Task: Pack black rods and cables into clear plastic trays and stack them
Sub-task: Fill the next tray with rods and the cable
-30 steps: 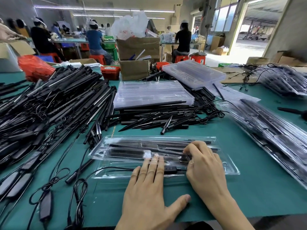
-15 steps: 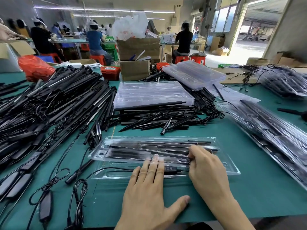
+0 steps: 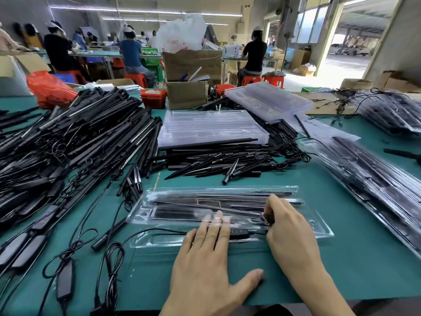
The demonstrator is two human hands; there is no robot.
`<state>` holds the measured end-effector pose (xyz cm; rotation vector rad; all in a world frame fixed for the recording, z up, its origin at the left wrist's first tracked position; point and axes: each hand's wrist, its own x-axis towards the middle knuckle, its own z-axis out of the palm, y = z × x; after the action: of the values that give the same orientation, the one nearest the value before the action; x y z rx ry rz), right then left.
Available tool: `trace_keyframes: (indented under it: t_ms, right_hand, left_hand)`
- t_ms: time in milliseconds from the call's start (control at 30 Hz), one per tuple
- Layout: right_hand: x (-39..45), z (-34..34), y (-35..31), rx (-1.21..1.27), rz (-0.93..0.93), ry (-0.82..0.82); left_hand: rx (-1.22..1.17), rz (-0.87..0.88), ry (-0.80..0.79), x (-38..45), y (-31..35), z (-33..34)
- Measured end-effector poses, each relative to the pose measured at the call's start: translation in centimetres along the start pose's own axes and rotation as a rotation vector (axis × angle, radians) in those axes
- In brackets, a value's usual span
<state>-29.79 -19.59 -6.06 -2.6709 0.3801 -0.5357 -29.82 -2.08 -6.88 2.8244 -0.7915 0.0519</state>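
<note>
A clear plastic tray [image 3: 319, 229] lies on the green table in front of me, with black rods [image 3: 227, 199] in its slots. A black cable [image 3: 155, 230] with a small button controller runs into the tray's near channel. My left hand [image 3: 205, 265] lies flat, its straight fingers pressing on the tray's near edge over the cable. My right hand [image 3: 289, 233] has its fingers curled round a small dark cable part at the tray's middle right.
A big heap of black rods and cables [image 3: 68, 144] fills the left. Loose pointed spikes [image 3: 216, 165] lie behind the tray. Empty tray stacks [image 3: 211, 128] stand at the back, packed trays [image 3: 376, 179] on the right. Loose cables [image 3: 68, 270] lie near left.
My right hand has slid slightly right and toward me along the tray, still holding the small cable part. My left hand stays pressed in place.
</note>
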Motion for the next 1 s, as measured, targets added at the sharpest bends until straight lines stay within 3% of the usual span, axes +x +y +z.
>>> trace_keyframes:
  t_ms: [533, 700, 900, 967, 1000]
  right_hand:
    - [-0.3, 0.0, 0.6, -0.021, 0.044, -0.009]
    - [-0.6, -0.2, 0.8, 0.023, 0.026, -0.01]
    - [-0.3, -0.5, 1.1, 0.074, -0.038, -0.033]
    - [-0.2, -0.6, 1.2, 0.068, -0.039, -0.04]
    - [-0.3, -0.6, 1.2, 0.068, -0.043, -0.043]
  left_hand:
    - [0.07, -0.026, 0.004, 0.0, -0.4, -0.3]
    - [0.105, 0.058, 0.216, -1.0, -0.5, -0.2]
    - [-0.1, 0.146, 0.648, -0.5, -0.9, -4.2]
    - [-0.067, 0.028, 0.543, 1.3, -1.9, -5.9]
    - [-0.002, -0.083, 0.411, 2.4, -2.6, -6.5]
